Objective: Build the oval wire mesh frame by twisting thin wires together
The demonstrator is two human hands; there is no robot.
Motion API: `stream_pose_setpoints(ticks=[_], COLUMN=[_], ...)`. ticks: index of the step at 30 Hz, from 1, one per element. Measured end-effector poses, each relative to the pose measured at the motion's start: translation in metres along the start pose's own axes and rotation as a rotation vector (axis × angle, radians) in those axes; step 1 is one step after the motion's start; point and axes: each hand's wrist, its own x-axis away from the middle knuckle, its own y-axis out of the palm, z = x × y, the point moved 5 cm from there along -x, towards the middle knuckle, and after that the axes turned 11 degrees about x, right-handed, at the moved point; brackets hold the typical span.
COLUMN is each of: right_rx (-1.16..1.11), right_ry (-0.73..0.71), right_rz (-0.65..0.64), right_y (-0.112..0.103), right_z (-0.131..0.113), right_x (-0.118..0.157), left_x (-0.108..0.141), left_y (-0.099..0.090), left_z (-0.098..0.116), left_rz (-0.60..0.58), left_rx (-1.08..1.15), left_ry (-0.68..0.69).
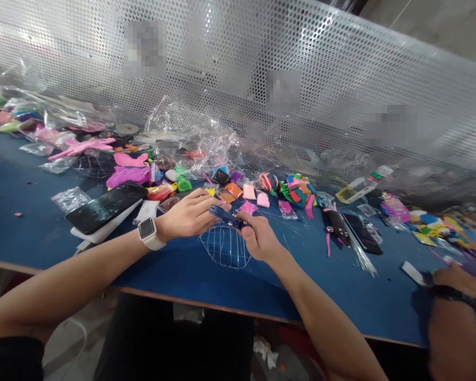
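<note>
My right hand is wrapped round a dark blue hand tool with small metal parts; its exact kind is not clear. The tool points left, towards the fingertips of my left hand. Those fingers are bent and drawn together at the tool's end, and what they pinch is hidden. Right below both hands is a wire frame, rounded and pointed like a leaf or fish, with thin ribs across it. Its upper edge passes behind my hands, so I cannot tell which fingers touch it.
Clay packets and clear plastic wrap line the perforated metal panel. Phones lie left and right. Loose wires, a bottle and a clay-covered figure are rightward. Another person's hand works at far right.
</note>
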Motion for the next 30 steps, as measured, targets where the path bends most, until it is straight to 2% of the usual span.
stream_pose_setpoints(ticks=[30], right_rx=[-0.02], right_ry=[-0.018], right_rz=[0.009], right_y=[0.0018], right_z=[0.0004], right_x=[0.0], left_x=[0.0032], left_y=[0.0018], left_z=[-0.0014], left_rz=[-0.007], left_rx=[0.007], left_ry=[-0.007])
